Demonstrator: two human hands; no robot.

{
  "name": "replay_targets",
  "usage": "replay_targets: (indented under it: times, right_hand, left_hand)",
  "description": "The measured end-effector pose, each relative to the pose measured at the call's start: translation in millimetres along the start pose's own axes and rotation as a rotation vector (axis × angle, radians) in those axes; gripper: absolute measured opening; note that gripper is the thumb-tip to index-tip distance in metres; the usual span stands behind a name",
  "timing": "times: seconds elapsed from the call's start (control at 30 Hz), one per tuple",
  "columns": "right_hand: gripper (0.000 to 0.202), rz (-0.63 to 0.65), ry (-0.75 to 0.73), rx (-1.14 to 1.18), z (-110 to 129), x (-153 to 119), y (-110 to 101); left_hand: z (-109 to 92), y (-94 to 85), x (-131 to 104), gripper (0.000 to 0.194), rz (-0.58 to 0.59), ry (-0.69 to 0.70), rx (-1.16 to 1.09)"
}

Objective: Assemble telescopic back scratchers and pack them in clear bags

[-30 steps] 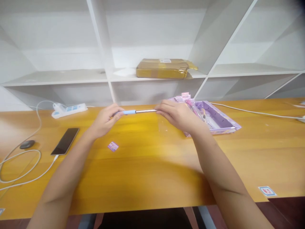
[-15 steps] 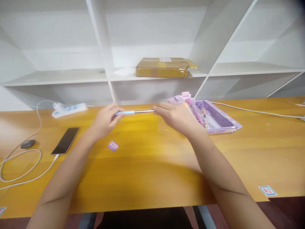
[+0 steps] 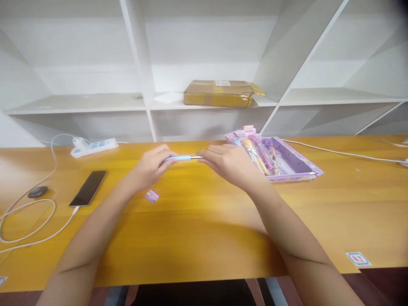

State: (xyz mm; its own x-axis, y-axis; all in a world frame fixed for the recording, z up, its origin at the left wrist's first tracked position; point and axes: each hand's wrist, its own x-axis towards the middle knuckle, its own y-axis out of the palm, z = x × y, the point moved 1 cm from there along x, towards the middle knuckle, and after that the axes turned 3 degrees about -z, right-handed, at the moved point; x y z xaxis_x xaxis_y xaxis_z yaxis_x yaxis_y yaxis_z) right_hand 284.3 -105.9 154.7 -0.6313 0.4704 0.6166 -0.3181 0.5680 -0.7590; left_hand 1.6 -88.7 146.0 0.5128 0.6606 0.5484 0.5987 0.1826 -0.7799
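A thin tool with a light blue handle (image 3: 182, 158) and a silver metal shaft lies level between my hands, above the wooden table. My left hand (image 3: 155, 166) pinches the handle end. The fingers of my right hand (image 3: 225, 162) are closed round the far end of the shaft, so its tip is hidden. A small purple card (image 3: 152, 196) lies on the table below my left hand. Behind my right hand, several wrapped packets (image 3: 255, 148) rest in and against a purple tray (image 3: 295, 158).
A black phone (image 3: 88, 188) with a white cable, a dark round object (image 3: 38, 192) and a white power strip (image 3: 94, 147) occupy the left. A brown taped box (image 3: 219, 93) sits on the white shelf. A cable (image 3: 341, 154) runs right.
Both hands have come closer together and slightly lower. The blue handle has shifted right with my left hand, and less of the metal shaft shows.
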Motion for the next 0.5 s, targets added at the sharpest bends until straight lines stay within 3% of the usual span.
replay_targets:
  times: [0.1, 0.23, 0.5]
  right_hand:
    - [0.03, -0.017, 0.066, 0.001, -10.9, -4.2, -11.5]
    - [0.031, -0.021, 0.015, 0.075, -18.6, -7.0, -16.3]
    - [0.035, -0.101, -0.044, 0.106, -7.6, -1.9, 2.0]
  left_hand:
    - [3.9, -13.8, -0.2, 0.028, -0.041, -0.014, 0.034]
    - [4.2, -24.3, -3.1, 0.03, -0.083, -0.026, 0.052]
    - [-3.0, -17.5, -4.8, 0.029, -0.086, 0.038, 0.062]
